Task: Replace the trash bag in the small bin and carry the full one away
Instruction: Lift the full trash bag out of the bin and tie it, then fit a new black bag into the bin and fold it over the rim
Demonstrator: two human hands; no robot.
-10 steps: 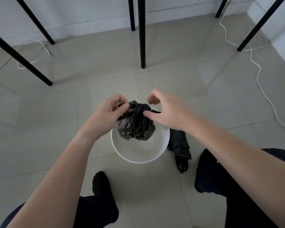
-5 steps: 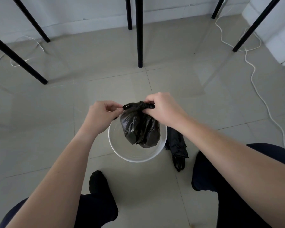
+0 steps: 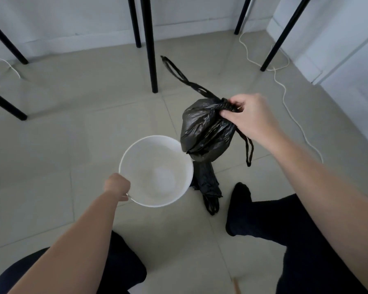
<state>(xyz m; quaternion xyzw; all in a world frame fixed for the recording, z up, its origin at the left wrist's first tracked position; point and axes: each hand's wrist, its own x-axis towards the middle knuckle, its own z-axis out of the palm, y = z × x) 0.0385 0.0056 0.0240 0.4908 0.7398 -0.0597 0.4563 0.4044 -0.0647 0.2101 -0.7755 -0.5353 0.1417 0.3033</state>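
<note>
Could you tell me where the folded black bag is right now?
In the head view the folded black bag lies on the floor right of the white bin, below the full trash bag in the right hand.

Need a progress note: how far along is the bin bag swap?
Done: full bag is out; white bin unlined. In hand: right hand grips the bag's neck, left hand holds the rim. Left: fit the folded bag lying beside the bin, carry the full one away.
</note>
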